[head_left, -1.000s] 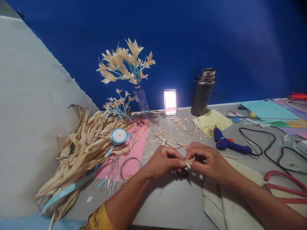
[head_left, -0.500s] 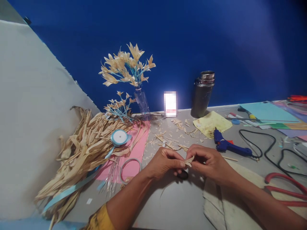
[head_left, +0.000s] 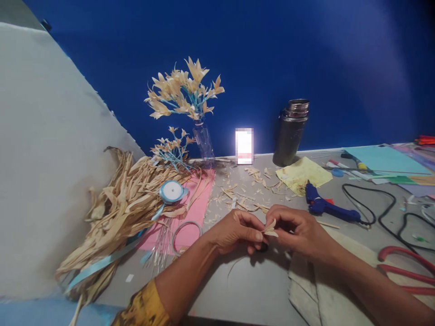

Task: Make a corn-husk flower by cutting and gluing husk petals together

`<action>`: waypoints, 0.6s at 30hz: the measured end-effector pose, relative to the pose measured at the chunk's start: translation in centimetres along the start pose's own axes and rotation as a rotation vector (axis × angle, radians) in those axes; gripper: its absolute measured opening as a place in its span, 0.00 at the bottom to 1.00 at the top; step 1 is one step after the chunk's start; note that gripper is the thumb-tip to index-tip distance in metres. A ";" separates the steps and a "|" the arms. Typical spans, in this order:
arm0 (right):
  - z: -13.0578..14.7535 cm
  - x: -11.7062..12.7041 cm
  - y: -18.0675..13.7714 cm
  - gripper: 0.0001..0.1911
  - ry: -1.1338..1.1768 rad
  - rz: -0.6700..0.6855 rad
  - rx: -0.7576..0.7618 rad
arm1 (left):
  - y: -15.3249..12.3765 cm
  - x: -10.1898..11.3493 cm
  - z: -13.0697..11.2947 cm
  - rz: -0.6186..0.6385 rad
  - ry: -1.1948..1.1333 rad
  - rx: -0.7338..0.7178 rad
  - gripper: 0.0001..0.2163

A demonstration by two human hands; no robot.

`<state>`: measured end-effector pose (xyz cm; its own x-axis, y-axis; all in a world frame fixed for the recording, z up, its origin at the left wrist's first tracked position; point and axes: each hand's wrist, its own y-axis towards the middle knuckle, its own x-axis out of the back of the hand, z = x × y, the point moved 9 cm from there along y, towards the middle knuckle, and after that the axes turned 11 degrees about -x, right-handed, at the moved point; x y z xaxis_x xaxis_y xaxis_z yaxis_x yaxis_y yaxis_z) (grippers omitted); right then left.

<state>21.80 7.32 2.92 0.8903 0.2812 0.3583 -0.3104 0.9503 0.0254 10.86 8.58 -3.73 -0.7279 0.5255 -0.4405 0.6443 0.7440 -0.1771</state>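
Observation:
My left hand (head_left: 234,231) and my right hand (head_left: 295,228) meet over the grey table (head_left: 238,290), both pinching a small pale husk flower (head_left: 271,228) between their fingertips. A dark round object (head_left: 262,247) lies on the table just under the hands, mostly hidden by them. Pale husk trimmings (head_left: 244,190) are scattered behind the hands.
A heap of dried husks (head_left: 118,203) with a blue ribbon spool (head_left: 172,191) lies left on pink paper (head_left: 193,208). At the back stand a vase of husk flowers (head_left: 190,97), a lit phone (head_left: 244,146) and a steel flask (head_left: 290,131). A blue glue gun (head_left: 326,206), black cable (head_left: 384,213) and red scissors (head_left: 404,267) lie right.
The hands have stayed together on the husk flower, turning it slightly. The view has shifted a little to the left.

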 end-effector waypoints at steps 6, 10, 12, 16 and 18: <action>-0.1 -0.2 0.0 0.04 0.055 0.023 -0.042 | -0.1 -0.5 -0.2 0.016 -0.060 -0.027 0.19; -0.2 0.0 0.0 0.04 0.024 -0.025 -0.023 | 0.0 -0.1 0.1 -0.037 -0.055 -0.043 0.17; -0.3 0.1 0.0 0.04 0.021 -0.045 -0.013 | 0.1 -0.1 0.2 -0.059 -0.080 -0.053 0.16; -0.5 0.0 0.2 0.05 0.047 -0.050 -0.009 | 0.2 -0.1 0.8 -0.085 -0.160 -0.024 0.15; -0.8 -0.1 0.3 0.04 0.073 -0.047 -0.048 | 0.1 -0.4 1.0 -0.067 -0.184 -0.001 0.15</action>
<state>21.87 7.72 2.10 0.9260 0.2437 0.2884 -0.2531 0.9674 -0.0050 11.46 8.05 -4.44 -0.7139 0.3901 -0.5815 0.5955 0.7751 -0.2112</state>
